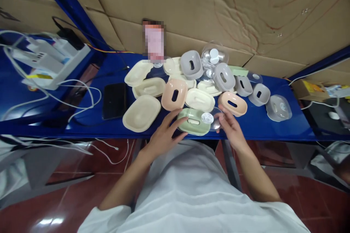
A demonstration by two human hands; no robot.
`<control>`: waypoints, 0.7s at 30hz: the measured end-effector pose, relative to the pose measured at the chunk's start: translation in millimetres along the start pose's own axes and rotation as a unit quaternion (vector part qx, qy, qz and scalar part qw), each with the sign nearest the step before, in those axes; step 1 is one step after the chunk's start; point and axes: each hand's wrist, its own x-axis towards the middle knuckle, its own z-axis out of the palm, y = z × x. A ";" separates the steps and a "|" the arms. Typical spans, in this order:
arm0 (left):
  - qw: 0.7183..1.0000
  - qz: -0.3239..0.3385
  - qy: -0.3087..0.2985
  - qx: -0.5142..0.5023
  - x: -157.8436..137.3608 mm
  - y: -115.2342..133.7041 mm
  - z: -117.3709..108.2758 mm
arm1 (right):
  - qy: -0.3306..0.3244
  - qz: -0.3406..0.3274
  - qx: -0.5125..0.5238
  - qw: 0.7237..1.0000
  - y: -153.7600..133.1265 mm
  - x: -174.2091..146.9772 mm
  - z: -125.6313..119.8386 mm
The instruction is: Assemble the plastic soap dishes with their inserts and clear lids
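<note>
A pale green soap-dish tray (193, 121) lies at the near edge of the blue bench (259, 125). My left hand (163, 134) rests on its left side, fingers curled round the rim. My right hand (229, 125) holds a clear plastic dome lid (214, 118) with a white round disc in it, just at the tray's right end. Close behind lie a pink insert with a slot (174, 94), a cream tray (199, 99) and a peach insert (233, 103).
Several more cream, grey and pink dish parts and clear lids (214, 56) are heaped at mid bench. A black flat device (114, 100) lies left, with white cables and a power strip (46, 62) beyond. A grey lidded dish (278, 107) sits right. Cardboard lines the wall.
</note>
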 end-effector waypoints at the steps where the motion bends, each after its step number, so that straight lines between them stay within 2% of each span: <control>1: 1.000 0.005 0.001 0.001 0.1 0.3 -0.1 | 0.019 -0.026 -0.045 0.998 3.4 -4.3 4.1; 3: 1.000 0.012 -0.001 0.007 0.6 1.1 -0.8 | 0.042 -0.095 -0.139 0.985 6.6 -9.8 11.6; 4: 1.000 0.015 -0.003 0.009 0.7 1.4 -1.1 | 0.031 -0.130 -0.184 0.974 6.4 -11.8 14.9; 9: 1.000 0.006 -0.001 -0.001 -1.1 1.3 -0.5 | -0.098 -0.259 -0.349 0.895 1.4 -18.2 28.9; 12: 1.000 -0.015 0.008 -0.008 -3.0 0.7 0.1 | -0.102 -0.287 -0.387 0.870 2.5 -19.8 35.9; 16: 1.000 -0.012 0.016 -0.011 -3.3 -0.4 -0.8 | -0.088 -0.300 -0.416 0.854 3.9 -20.0 40.6; 21: 0.999 -0.011 0.022 -0.030 -1.4 -2.5 -3.6 | -0.117 -0.332 -0.414 0.839 5.2 -15.6 39.6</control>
